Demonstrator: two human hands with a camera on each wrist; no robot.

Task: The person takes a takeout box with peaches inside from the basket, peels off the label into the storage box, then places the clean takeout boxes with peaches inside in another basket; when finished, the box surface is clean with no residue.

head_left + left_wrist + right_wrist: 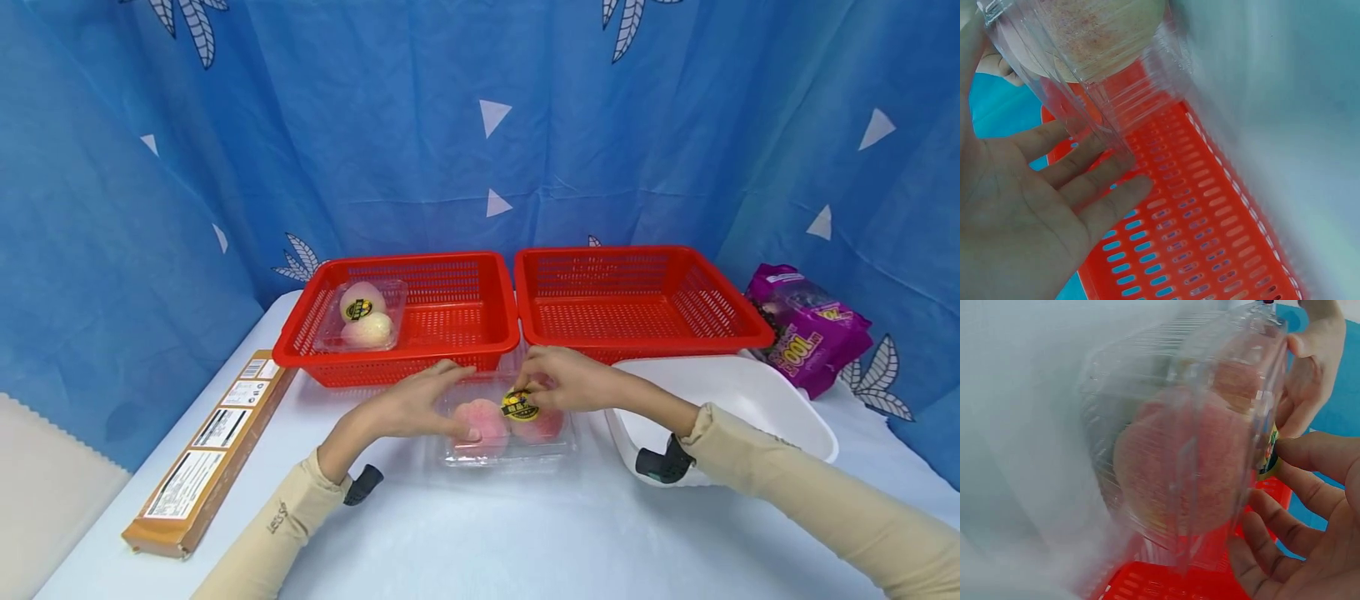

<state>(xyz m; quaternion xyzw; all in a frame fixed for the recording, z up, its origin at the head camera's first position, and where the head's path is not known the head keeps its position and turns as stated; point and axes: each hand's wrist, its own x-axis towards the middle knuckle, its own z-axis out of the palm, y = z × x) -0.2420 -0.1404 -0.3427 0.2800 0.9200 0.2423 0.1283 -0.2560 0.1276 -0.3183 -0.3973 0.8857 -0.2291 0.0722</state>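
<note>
A clear plastic box [510, 457] with pink peaches [483, 421] inside stands on the table in front of the baskets. My left hand [420, 402] rests on its left side, thumb on the lid over one peach. In the left wrist view the other left fingers [1107, 203] lie fairly straight along the box's edge. My right hand [566, 379] pinches a round black-and-yellow sticker [519, 406] at the lid between thumb and forefinger. Seen from the right wrist, the remaining right fingers [1272, 550] are spread near the box's edge, beside the sticker [1269, 453].
Behind stand two red baskets; the left basket [450, 342] holds another clear box [367, 317] of pale peaches. Right of my hands are a white tub [813, 425] and a purple bag [813, 342]. A long brown carton [210, 450] lies at the left.
</note>
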